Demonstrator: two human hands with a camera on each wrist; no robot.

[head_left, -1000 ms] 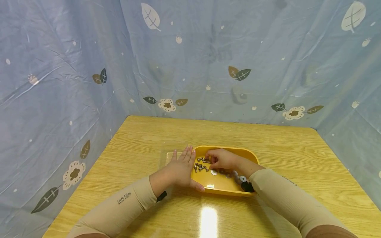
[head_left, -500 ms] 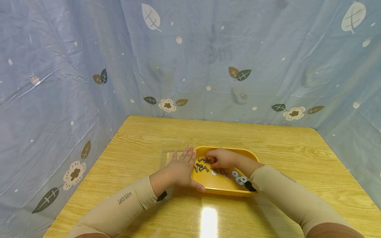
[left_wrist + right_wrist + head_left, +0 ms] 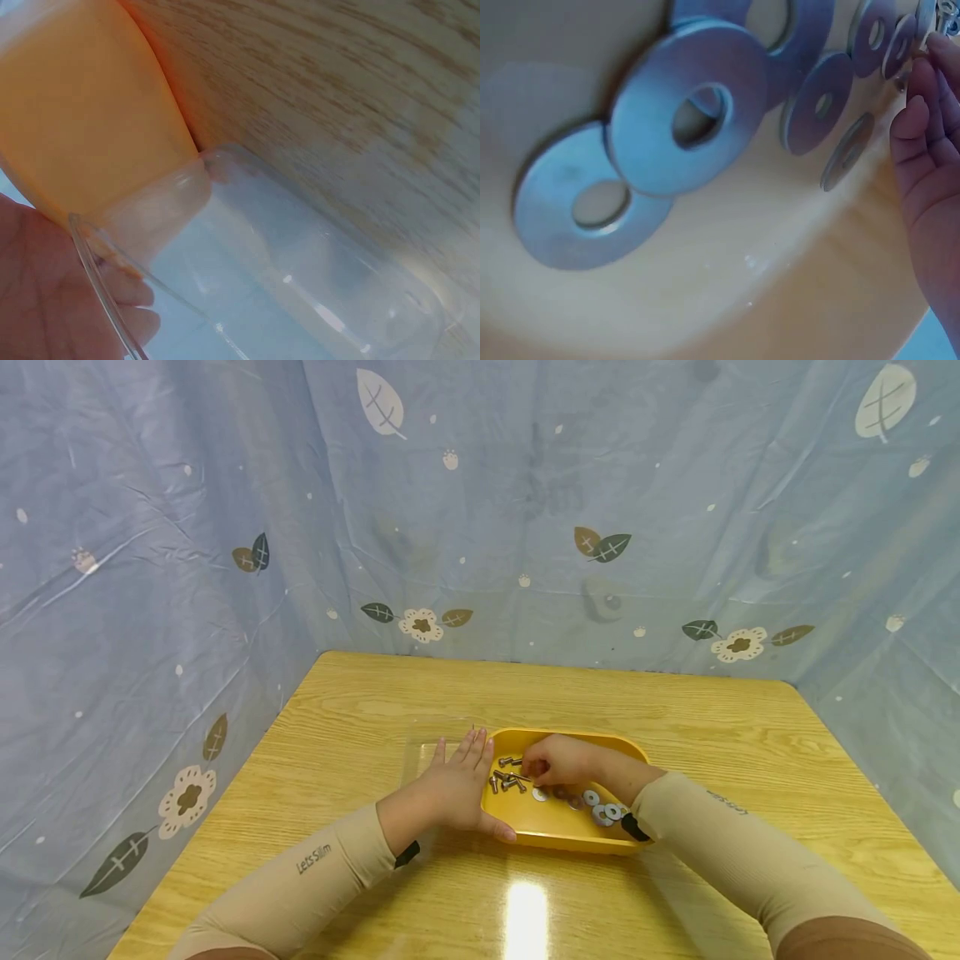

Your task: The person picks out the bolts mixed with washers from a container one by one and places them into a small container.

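My left hand point(image 3: 453, 789) lies flat along the left end of the yellow tray point(image 3: 570, 839), fingers straight, thumb spread along the front rim. It overlaps a clear plastic container point(image 3: 420, 756) beside the tray; the left wrist view shows that clear container point(image 3: 300, 255) against the orange-looking tray wall point(image 3: 90, 112). Inside the tray, my right hand point(image 3: 558, 762) has curled fingers and pinches the end of a metal bolt point(image 3: 517, 777). Several short bolts point(image 3: 500, 783) lie left of its fingertips. Metal washers point(image 3: 612, 812) spread below the wrist; in the right wrist view, washers point(image 3: 686, 169) overlap.
The tray stands on a wood-grain table point(image 3: 375, 693). A blue curtain point(image 3: 480, 510) with leaf and flower prints surrounds the table at the back and sides. A dark wrist band point(image 3: 636, 828) hangs under the right sleeve, over the tray's right end.
My right hand has shifted slightly right, and a bolt by its fingertips has moved toward the front of the tray. The left hand stays in place.
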